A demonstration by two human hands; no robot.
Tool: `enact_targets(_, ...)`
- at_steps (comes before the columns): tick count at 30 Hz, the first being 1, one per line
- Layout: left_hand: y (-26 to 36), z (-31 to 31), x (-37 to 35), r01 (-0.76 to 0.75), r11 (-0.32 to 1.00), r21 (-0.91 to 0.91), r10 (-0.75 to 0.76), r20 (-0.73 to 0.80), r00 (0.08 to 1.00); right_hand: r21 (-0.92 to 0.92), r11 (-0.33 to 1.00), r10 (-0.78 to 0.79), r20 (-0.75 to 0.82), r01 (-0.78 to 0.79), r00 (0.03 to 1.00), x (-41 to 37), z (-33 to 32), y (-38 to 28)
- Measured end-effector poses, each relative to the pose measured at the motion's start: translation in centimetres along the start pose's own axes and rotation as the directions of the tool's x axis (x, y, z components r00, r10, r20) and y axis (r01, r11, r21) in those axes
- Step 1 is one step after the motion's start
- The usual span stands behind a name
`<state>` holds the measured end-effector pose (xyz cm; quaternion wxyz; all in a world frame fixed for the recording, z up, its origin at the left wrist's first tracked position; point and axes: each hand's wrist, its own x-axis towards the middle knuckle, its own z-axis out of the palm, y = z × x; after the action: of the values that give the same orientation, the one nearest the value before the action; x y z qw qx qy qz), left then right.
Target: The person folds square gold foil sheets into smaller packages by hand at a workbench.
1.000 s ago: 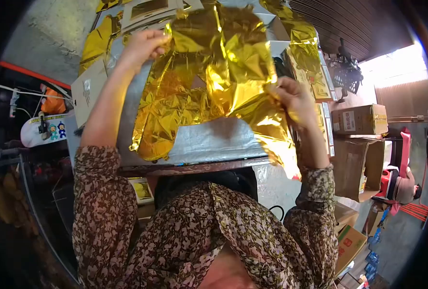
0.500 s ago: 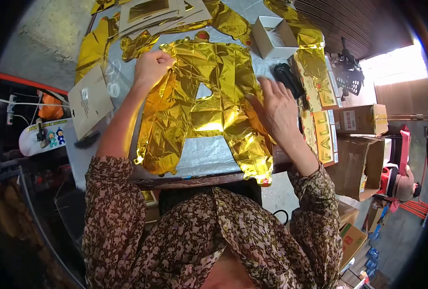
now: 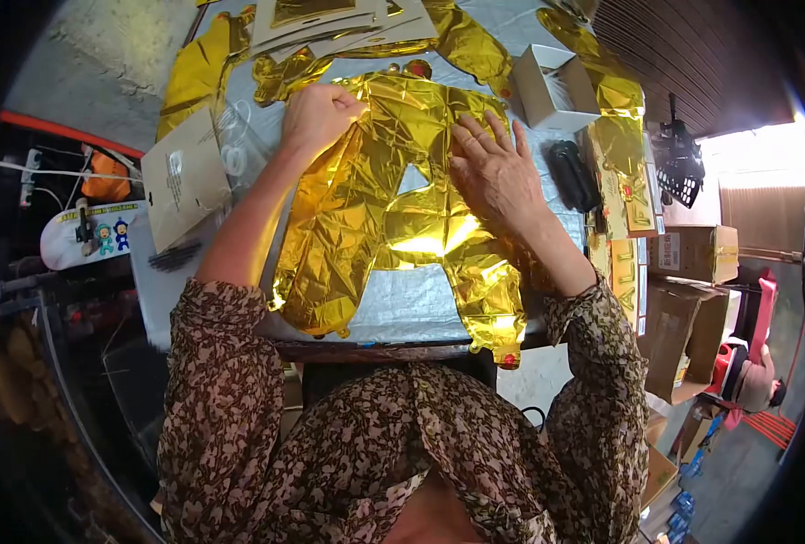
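A gold foil balloon (image 3: pixel 416 220) shaped like a letter A lies flat and creased on the table, its two legs toward me. My left hand (image 3: pixel 323 116) pinches the foil's upper left edge, fingers closed. On the upper right part of the foil rests my right hand (image 3: pixel 499 172), palm down with fingers spread. A small triangular gap in the balloon lets the silvery table cover (image 3: pixel 407 304) show through.
Printed cards (image 3: pixel 339 27) are stacked at the back. A white open box (image 3: pixel 558 86) stands back right, near a black object (image 3: pixel 573 177). More gold foil balloons (image 3: pixel 470 50) lie around. Cardboard boxes (image 3: pixel 693 254) are at right. A backing card (image 3: pixel 183 179) lies left.
My right hand has moved left and up, from beside the balloon's right edge onto its foil. My left hand keeps its pinch. The whole view has shifted slightly.
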<state>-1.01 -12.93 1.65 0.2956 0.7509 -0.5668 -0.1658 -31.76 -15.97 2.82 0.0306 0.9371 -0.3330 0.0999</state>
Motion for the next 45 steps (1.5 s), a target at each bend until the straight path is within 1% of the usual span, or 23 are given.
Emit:
enact_targets(2, 0.2, -0.1, 0.2, -0.015, 0.999, 0.031, 0.015, 0.002, 1.0, 0.001, 1.0, -0.002, 0.013, 0.002, 1.0, 0.1, 0.5, 0.4)
enact_targets(6, -0.3, 0.1, 0.3, -0.046, 0.999, 0.024, 0.046, -0.02, 0.999, 0.007, 1.0, 0.015, 0.038, -0.015, 0.999, 0.3, 0.5, 0.4)
enact_targets(9, -0.4, 0.1, 0.2, -0.032, 0.999, 0.005, 0.032, -0.008, 0.999, 0.006, 1.0, -0.009, 0.035, 0.009, 0.999, 0.4, 0.7, 0.6)
enact_targets(11, -0.8, 0.0, 0.2, -0.064, 0.998, -0.026, 0.064, -0.019, 0.998, 0.014, 1.0, -0.015, 0.031, 0.015, 0.999, 0.5, 0.8, 0.5)
enact_targets(18, -1.6, -1.0, 0.1, -0.016, 0.998, -0.067, 0.016, -0.003, 1.0, 0.032, 0.999, -0.038, 0.031, 0.037, 0.999, 1.0, 0.8, 0.1)
enact_targets(21, -2.0, -1.2, 0.2, -0.008, 0.998, -0.059, 0.006, -0.028, 1.0, 0.028, 0.999, -0.046, 0.035, 0.045, 0.998, 1.3, 0.9, 0.1)
enact_targets(23, -2.0, -1.4, 0.3, 0.053, 0.998, -0.03, -0.053, -0.01, 0.999, 0.036, 0.998, -0.047, 0.03, 0.046, 0.998, 1.5, 1.3, 0.3)
enact_targets(27, -2.9, -1.3, 0.6, 0.042, 0.995, -0.091, -0.044, -0.015, 0.999, 0.045, 0.998, -0.042, 0.046, 0.04, 0.998, 1.9, 1.4, 0.2)
enact_targets(29, -2.9, -1.5, 0.4, 0.022, 1.0, -0.02, -0.021, 0.018, 1.0, 0.054, 0.998, -0.043, 0.043, 0.041, 0.998, 1.9, 1.5, 0.3)
enact_targets(30, -2.7, -1.5, 0.2, 0.022, 1.0, -0.021, -0.021, 0.02, 1.0, 0.064, 0.997, -0.046, 0.039, 0.043, 0.998, 1.9, 1.6, 0.3)
enact_targets(31, -2.6, -1.3, -0.1, -0.122, 0.988, 0.095, 0.136, -0.154, 0.979, 0.064, 0.997, -0.045, 0.04, 0.042, 0.998, 1.9, 1.5, 0.3)
enact_targets(32, -2.4, -1.0, -0.4, -0.238, 0.943, 0.231, 0.302, -0.302, 0.904, 0.077, 0.996, -0.04, 0.044, 0.036, 0.998, 1.9, 1.4, 0.3)
enact_targets(33, -1.5, -0.9, -0.8, -0.237, 0.944, 0.23, 0.301, -0.3, 0.905, 0.09, 0.995, -0.035, 0.05, 0.03, 0.998, 1.8, 1.4, 0.3)
enact_targets(35, 1.4, -0.3, -1.5, -0.372, 0.927, 0.059, 0.376, -0.173, 0.91, 0.101, 0.994, -0.033, 0.047, 0.028, 0.998, 1.7, 1.6, 0.3)
enact_targets(36, 2.4, 0.5, -1.7, -0.394, 0.917, -0.062, 0.388, -0.093, 0.917, 0.11, 0.994, -0.032, 0.039, 0.028, 0.999, 1.7, 1.7, 0.3)
enact_targets(38, 4.7, 1.8, -2.2, -0.61, 0.791, -0.041, 0.608, -0.058, 0.792, 0.117, 0.993, -0.032, 0.047, 0.027, 0.998, 1.8, 1.7, 0.3)
enact_targets(39, 4.8, 2.4, -1.5, -0.666, 0.746, -0.02, 0.666, 0.016, 0.746, 0.123, 0.992, -0.03, 0.053, 0.023, 0.998, 1.8, 1.7, 0.4)
enact_targets(40, 5.1, 3.0, -1.1, -0.666, 0.746, -0.021, 0.666, 0.015, 0.746, 0.122, 0.992, -0.03, 0.055, 0.023, 0.998, 1.8, 1.7, 0.3)
enact_targets(42, 5.8, 3.9, -0.8, -0.604, 0.793, -0.077, 0.609, 0.11, 0.786, 0.131, 0.991, -0.032, 0.041, 0.026, 0.999, 1.8, 1.6, 0.3)
enact_targets(43, 5.9, 3.9, -0.9, -0.608, 0.79, -0.08, 0.613, 0.112, 0.782, 0.129, 0.991, -0.025, 0.041, 0.02, 0.999, 1.8, 1.6, 0.4)
enact_targets(45, 5.9, 3.8, -1.2, -0.607, 0.793, -0.045, 0.608, 0.122, 0.785, 0.187, 0.982, -0.025, 0.045, 0.016, 0.999, 1.7, 1.7, 0.6)
